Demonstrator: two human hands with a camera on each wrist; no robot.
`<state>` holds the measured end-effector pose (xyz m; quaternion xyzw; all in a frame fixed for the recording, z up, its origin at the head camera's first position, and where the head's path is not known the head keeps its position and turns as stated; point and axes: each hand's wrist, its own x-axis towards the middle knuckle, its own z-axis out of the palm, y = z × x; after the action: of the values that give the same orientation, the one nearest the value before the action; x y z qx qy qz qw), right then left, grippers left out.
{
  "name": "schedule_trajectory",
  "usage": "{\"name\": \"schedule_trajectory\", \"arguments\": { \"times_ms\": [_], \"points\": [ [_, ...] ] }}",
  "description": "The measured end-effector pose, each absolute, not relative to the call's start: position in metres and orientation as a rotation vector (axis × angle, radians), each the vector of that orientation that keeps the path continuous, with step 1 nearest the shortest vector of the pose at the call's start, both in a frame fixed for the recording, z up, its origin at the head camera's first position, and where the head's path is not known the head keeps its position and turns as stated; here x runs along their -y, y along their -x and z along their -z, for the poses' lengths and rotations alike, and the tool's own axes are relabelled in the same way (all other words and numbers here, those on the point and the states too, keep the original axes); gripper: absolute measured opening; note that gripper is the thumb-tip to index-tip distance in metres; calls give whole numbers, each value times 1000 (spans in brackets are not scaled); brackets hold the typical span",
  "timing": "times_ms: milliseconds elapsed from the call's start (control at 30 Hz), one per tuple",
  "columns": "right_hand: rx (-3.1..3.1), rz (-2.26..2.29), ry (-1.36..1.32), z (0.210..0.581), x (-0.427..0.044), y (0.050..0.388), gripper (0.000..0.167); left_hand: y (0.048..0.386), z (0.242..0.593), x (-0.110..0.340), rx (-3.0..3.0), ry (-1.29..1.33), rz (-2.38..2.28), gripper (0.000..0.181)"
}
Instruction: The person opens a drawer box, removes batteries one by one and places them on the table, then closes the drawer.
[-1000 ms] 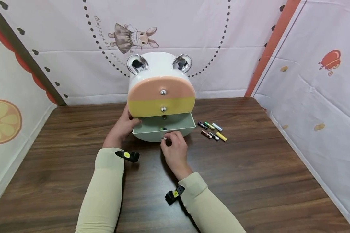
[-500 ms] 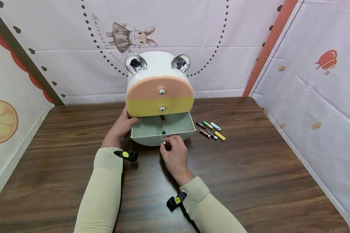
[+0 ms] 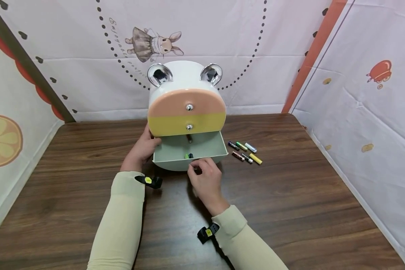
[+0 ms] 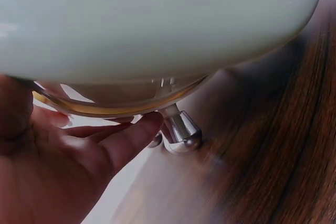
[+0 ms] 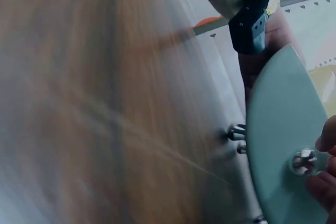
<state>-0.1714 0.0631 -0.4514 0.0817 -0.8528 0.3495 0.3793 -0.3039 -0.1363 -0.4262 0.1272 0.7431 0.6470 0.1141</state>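
cabinet [image 3: 185,75]: stands on the desk [image 3: 307,187], peach-and-yellow front towards me; its left and right are told as I face it.
drawer [image 3: 206,145]: the green lowest one, out from the cabinet's front on my side; its long edge runs left to right across that front.
knob [image 5: 303,161]: silver, on the drawer's face, out ahead of the cabinet's front.
right grip [image 3: 207,180]: before the cabinet, the nearer of my two to the knob; fingers bent, a small gap between the tips, right beside the knob. Whether they touch or pinch it I cannot tell.
left grip [image 3: 143,148]: closed on the cabinet's lower left side, fingers along its underside near a silver leg [image 4: 181,129].
inside: a green piece [image 3: 186,156] and a dark piece [image 3: 191,155], at the drawer's side farthest from the cabinet.
batteries [image 3: 247,158]: six small cylinders, battery-like, lying to the cabinet's right, apart from both grips.
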Motion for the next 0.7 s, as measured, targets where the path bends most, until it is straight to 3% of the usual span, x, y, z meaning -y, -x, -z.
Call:
{"name": "schedule_trajectory", "arguments": {
  "times_ms": [433,700],
  "points": [
    [2074,-864,-429,432,-69,178,3,302,422,135,-2226,-364,-1867,94],
    [2200,-817,-384,408,-93,197,10,300,419,135,-2227,-349,-1847,95]
  ]
}}
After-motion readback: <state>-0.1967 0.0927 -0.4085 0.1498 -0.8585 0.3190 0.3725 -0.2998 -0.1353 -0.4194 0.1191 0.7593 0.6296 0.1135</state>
